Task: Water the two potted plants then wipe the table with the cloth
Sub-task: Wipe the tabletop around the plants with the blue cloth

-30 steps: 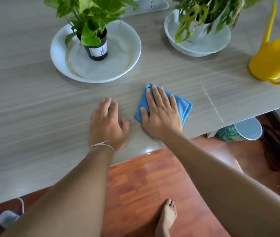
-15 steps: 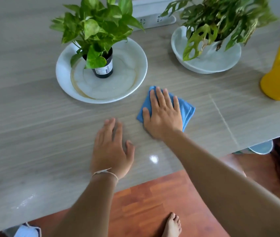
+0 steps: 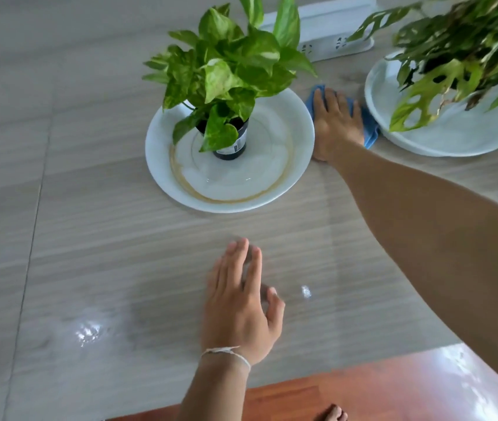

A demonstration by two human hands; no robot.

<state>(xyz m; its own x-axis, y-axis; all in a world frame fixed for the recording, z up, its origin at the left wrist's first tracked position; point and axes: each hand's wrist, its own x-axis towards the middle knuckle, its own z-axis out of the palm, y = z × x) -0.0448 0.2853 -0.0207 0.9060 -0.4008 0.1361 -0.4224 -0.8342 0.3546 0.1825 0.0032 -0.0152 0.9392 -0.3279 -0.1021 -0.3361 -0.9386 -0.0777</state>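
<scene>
My right hand [image 3: 337, 123] presses flat on the blue cloth [image 3: 370, 133], far out on the table in the gap between the two white dishes. A pothos plant [image 3: 226, 77] in a black pot stands in the left dish [image 3: 296, 129]. The second plant [image 3: 460, 53], with holed leaves, hangs over the right dish [image 3: 454, 138]. My left hand [image 3: 240, 302] lies flat on the grey wood-grain table [image 3: 104, 238] near its front edge, fingers apart, holding nothing. Most of the cloth is hidden under my right hand.
A white power strip [image 3: 332, 41] lies at the back of the table behind the plants. The left dish has a brown ring and some water in it. Wet glints show on the table near the front edge. Red wooden floor [image 3: 363, 396] lies below.
My right hand has pushed the cloth away from me, from the table's front area up into the gap between the two dishes. My left hand stayed flat on the table.
</scene>
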